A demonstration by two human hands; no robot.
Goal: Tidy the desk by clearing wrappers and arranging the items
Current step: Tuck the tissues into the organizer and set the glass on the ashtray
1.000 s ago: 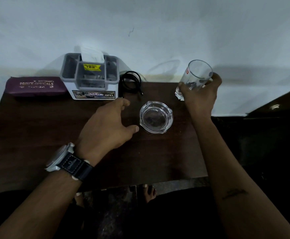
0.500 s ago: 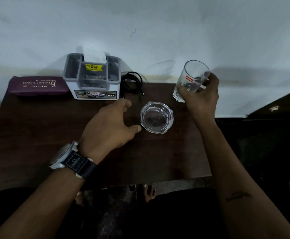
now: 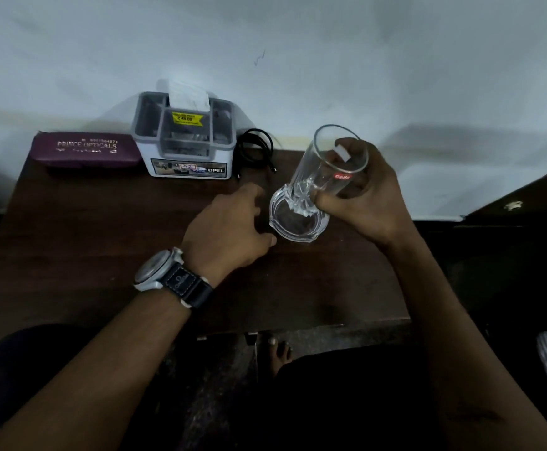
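My right hand [image 3: 368, 200] grips a clear drinking glass [image 3: 326, 167] with a red label, tilted, its base just above a clear glass ashtray [image 3: 298, 224] on the dark wooden desk [image 3: 103, 242]. A small white scrap shows inside the glass near my fingers. My left hand [image 3: 230, 229], with a wristwatch, rests on the desk beside the ashtray's left rim, fingers spread, thumb tip touching or nearly touching it. It holds nothing.
At the desk's back stand a grey-and-white organiser box [image 3: 186, 141] with a white paper in it, a maroon spectacle case [image 3: 85, 149] to its left and a coiled black cable [image 3: 256, 151] to its right. A wall runs behind. A bare foot [image 3: 280, 351] shows below the front edge.
My right hand has brought the glass down and leftward from the desk's back right corner to just over the ashtray. My left hand has stayed beside the ashtray.
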